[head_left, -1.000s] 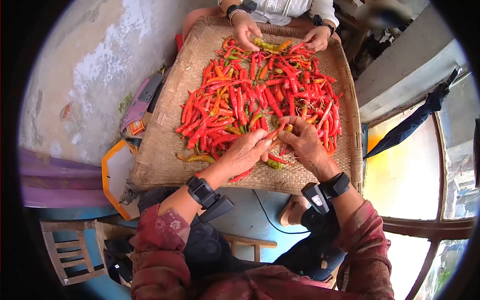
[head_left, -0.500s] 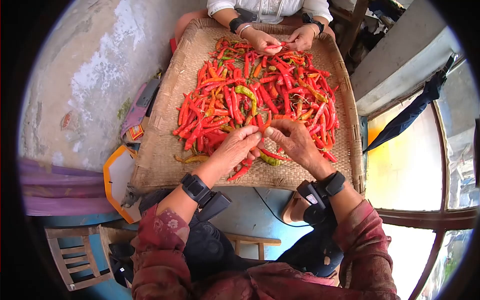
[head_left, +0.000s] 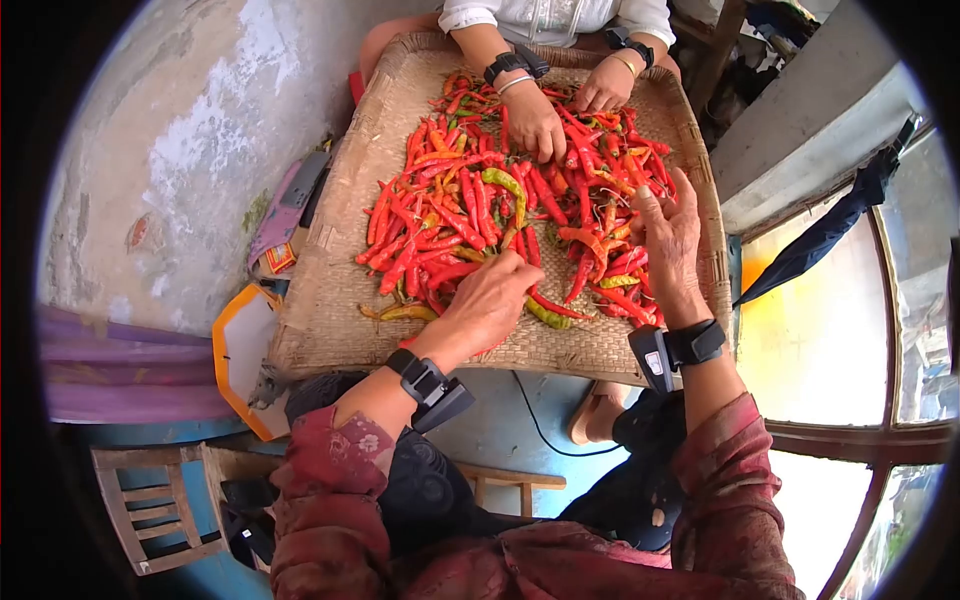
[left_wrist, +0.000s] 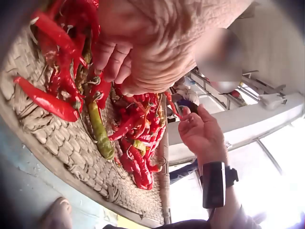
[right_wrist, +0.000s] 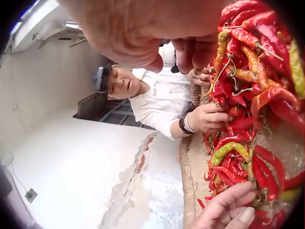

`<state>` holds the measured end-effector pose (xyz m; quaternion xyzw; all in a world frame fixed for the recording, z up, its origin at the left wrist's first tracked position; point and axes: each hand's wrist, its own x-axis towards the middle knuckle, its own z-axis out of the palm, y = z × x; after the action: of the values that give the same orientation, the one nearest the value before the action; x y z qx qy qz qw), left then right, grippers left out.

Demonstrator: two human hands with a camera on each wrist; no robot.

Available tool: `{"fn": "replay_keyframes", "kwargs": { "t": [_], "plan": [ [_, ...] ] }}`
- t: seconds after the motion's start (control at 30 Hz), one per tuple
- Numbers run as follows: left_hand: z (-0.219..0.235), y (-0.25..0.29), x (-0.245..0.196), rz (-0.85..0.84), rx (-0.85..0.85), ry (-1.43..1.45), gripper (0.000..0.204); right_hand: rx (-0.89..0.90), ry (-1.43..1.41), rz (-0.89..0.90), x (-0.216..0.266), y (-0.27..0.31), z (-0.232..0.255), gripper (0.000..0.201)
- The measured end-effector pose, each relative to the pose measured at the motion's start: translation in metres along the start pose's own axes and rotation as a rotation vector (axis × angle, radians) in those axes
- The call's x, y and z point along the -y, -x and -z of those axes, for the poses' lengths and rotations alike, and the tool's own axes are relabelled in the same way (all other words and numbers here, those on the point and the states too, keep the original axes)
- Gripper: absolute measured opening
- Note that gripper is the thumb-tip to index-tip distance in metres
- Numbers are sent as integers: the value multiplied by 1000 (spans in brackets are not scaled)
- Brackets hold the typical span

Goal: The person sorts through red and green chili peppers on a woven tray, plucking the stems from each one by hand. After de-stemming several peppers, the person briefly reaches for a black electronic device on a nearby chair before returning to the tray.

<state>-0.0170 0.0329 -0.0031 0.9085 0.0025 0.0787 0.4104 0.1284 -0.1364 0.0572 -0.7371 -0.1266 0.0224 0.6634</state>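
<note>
In the head view my left hand (head_left: 485, 305) is low over the near edge of the red pepper pile (head_left: 440, 215), fingers bent and loosely apart from the thumb. The left wrist view has its fingers (left_wrist: 112, 59) against red peppers; their tips are partly hidden. A green pepper (left_wrist: 99, 131) lies beside them. My right hand (head_left: 672, 245) is raised above the pile's right side, fingers and thumb apart, nothing visibly held. A thin red pepper (left_wrist: 172, 105) appears near its fingertips in the left wrist view; contact is unclear.
Across the woven tray (head_left: 320, 310), another person's hands (head_left: 535, 125) reach into the peppers. A wall stands left, a window (head_left: 825, 330) right. An orange-edged container (head_left: 240, 350) is by the tray's left corner, with a wooden chair (head_left: 155, 510) below.
My hands were together over a pepper and have parted, the right moving right and the left staying near the front. The other person's hands have come down into the pile.
</note>
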Motion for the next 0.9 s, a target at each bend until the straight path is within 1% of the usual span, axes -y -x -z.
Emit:
{"fn": "replay_keyframes", "kwargs": {
  "t": [0.03,0.07,0.1,0.13,0.17,0.2,0.23,0.27,0.3,0.33,0.37,0.4,0.43,0.47,0.5,0.53,0.57,0.6,0.67,0.73,0.8,0.83,0.87,0.9],
  "plan": [
    [-7,2,0,-149,1,-276,35,106,185,106,-3,6,-2,63],
    [-13,4,1,-300,9,-554,38,214,201,80,-7,13,-8,56],
    [-21,4,3,-323,34,-556,38,376,229,86,-10,19,-15,46],
    [-26,6,5,-327,42,-555,38,497,372,133,-11,27,-17,33],
    [-32,7,7,-318,74,-591,34,598,512,253,-10,35,-18,27],
    [-37,5,10,-305,97,-628,30,707,607,257,-19,40,-18,21],
    [-38,3,13,-303,135,-630,24,758,732,298,-28,47,-17,19],
    [-37,1,17,-301,128,-632,24,806,857,341,-36,51,-18,17],
    [-33,0,15,-279,119,-693,22,805,857,344,-42,53,-19,17],
    [-29,0,13,-260,114,-753,20,844,912,367,-48,56,-21,18],
    [-24,0,12,-263,119,-752,20,883,966,386,-54,59,-20,20],
    [-19,0,9,-241,92,-709,19,883,965,380,-52,62,-21,20],
    [-14,0,8,-220,62,-668,18,854,994,388,-49,64,-24,19],
    [-12,0,9,-221,63,-669,18,824,1022,399,-45,64,-26,19],
    [-9,-1,9,-239,23,-643,17,820,1020,402,-42,61,-25,19],
    [-5,-2,9,-256,-15,-616,16,835,934,380,-39,57,-24,19],
    [0,-3,10,-256,-11,-613,17,851,848,355,-36,53,-23,19],
    [8,-3,9,-257,-7,-614,17,849,846,353,-32,48,-21,19],
    [19,-2,6,-289,-25,-503,21,864,687,270,-24,40,-18,17],
    [26,-3,3,-294,-54,-478,24,852,702,245,-11,36,-15,17],
    [29,-3,9,-284,-32,-484,18,865,719,279,-6,31,-10,18],
    [33,-4,10,-283,-34,-485,18,872,765,240,-6,26,-6,18],
    [37,-4,12,-217,-12,-509,14,872,766,240,-4,23,-3,18],
    [39,-4,11,-150,14,-531,12,808,734,239,-2,21,1,17]
  ]
}}
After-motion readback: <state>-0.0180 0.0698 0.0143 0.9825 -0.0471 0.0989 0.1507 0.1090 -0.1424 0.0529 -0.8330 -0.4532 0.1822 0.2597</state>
